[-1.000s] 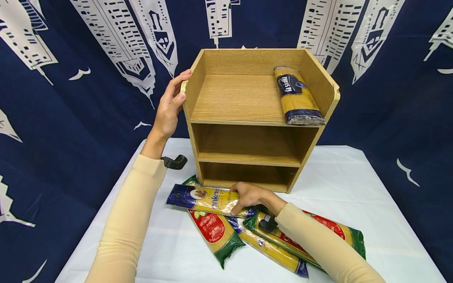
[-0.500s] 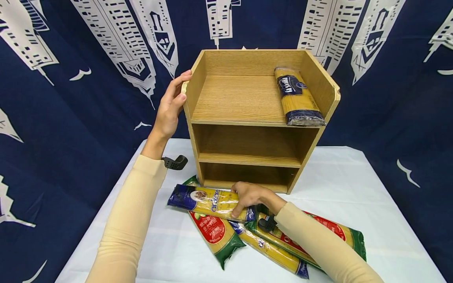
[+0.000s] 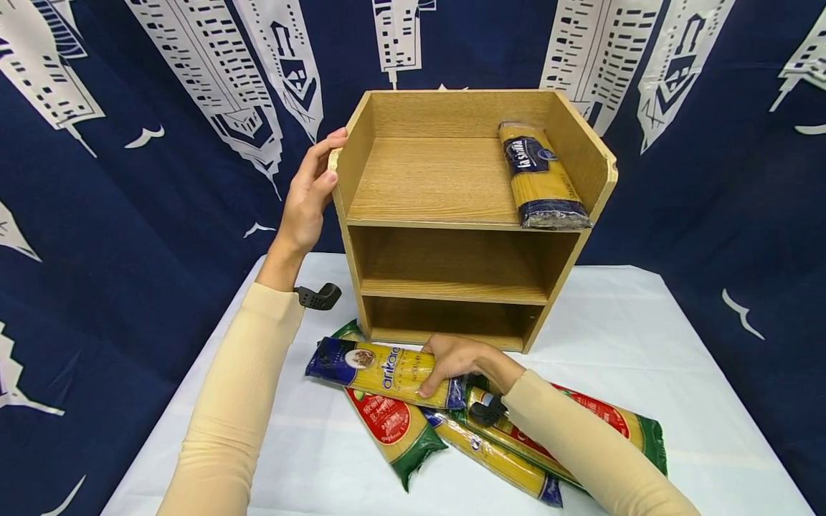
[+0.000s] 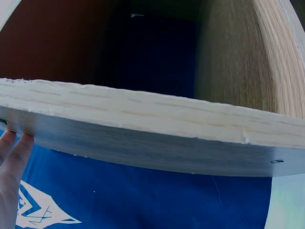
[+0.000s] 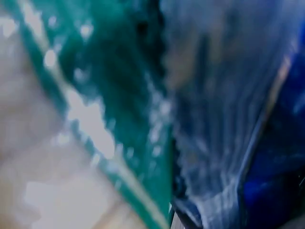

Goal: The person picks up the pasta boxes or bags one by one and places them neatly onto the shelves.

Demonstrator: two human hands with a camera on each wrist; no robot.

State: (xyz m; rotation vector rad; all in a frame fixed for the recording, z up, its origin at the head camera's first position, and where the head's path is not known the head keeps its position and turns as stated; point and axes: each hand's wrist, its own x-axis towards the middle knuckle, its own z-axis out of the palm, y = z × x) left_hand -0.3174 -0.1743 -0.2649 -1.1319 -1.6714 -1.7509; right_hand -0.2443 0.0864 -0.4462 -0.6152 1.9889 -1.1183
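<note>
My right hand (image 3: 454,364) grips a blue-and-yellow spaghetti packet (image 3: 393,369) near its right end, thumb on the near side. Its other fingers are mostly hidden. The packet lies above other pasta packs before the shelf; whether it touches them I cannot tell. A blurred crimped packet end (image 5: 214,119) and a green wrapper (image 5: 119,95) fill the right wrist view. My left hand (image 3: 308,197) rests against the left side panel of the wooden shelf (image 3: 439,175). In the left wrist view, straight fingertips (image 4: 21,148) touch the panel's outer face.
On the top board, at right, lies a La Sicilia spaghetti packet (image 3: 542,175). A red-and-green spaghetti bag (image 3: 393,426), a blue-ended yellow packet (image 3: 497,459) and further red-and-green bags (image 3: 635,430) overlap on the white tabletop (image 3: 310,459). A dark blue patterned cloth (image 3: 161,215) hangs behind.
The gripped packet has turned slightly, its right end and near edge now lower and closer to me, with more of its printed face showing. My left hand and the shelf stay in place.
</note>
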